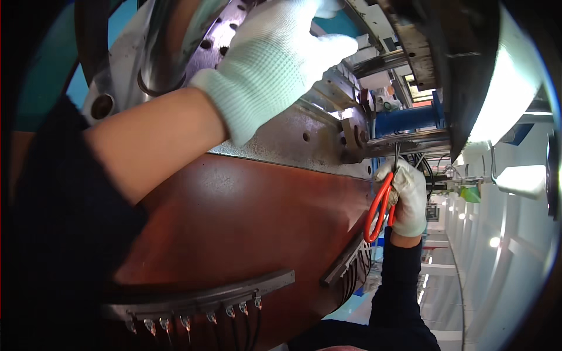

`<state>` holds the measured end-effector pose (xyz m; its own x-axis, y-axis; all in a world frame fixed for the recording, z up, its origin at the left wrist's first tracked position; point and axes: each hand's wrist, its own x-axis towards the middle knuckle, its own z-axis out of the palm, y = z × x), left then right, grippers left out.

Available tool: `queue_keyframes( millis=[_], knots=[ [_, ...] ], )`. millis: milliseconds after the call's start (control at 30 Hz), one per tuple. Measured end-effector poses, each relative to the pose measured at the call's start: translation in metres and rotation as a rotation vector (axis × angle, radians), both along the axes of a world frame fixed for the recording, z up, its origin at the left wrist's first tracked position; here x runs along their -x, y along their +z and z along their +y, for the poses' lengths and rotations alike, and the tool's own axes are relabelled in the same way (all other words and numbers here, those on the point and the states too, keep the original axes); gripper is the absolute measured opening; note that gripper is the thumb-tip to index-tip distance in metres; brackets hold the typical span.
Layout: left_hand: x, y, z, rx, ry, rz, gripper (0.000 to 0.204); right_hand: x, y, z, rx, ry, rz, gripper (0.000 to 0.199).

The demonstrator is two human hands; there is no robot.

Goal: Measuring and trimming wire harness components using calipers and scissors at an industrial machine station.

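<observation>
My left hand, in a white knit glove, reaches over the metal machine bed at the top. Its thumb sticks out to the right, apart from the fingers, which run partly out of the picture; nothing shows in its grasp. Farther right, my right hand, in a white glove with stained fingertips, is closed around a pair of red-handled scissors. Their dark blades point up, close to a shiny round guide post, and the red loops hang down beside the hand.
A reddish-brown panel spreads below the bed. A metal bar with several fittings and thin lines crosses its lower edge; a second bar with black cables sits farther right. A thick steel column stands at upper left, a blue cylinder behind the post.
</observation>
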<state>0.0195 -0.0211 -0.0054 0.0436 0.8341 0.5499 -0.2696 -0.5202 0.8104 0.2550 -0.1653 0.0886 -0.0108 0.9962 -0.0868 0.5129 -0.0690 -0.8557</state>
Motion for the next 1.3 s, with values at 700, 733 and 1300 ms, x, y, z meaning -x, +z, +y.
queue_keyframes(
  millis=[700,733,1300],
  knots=[
    [-0.024,0.018,0.043,-0.22,0.096,0.651,0.03,-0.031,-0.06,0.004,-0.089,-0.106,0.265,0.041],
    [-0.024,0.016,0.045,-0.242,-0.037,0.559,0.029,-0.031,-0.062,0.004,-0.101,-0.109,0.298,0.039],
    [-0.015,0.01,0.064,-0.415,-0.12,0.341,0.028,-0.036,-0.068,0.004,-0.17,-0.166,0.373,0.035]
  ],
)
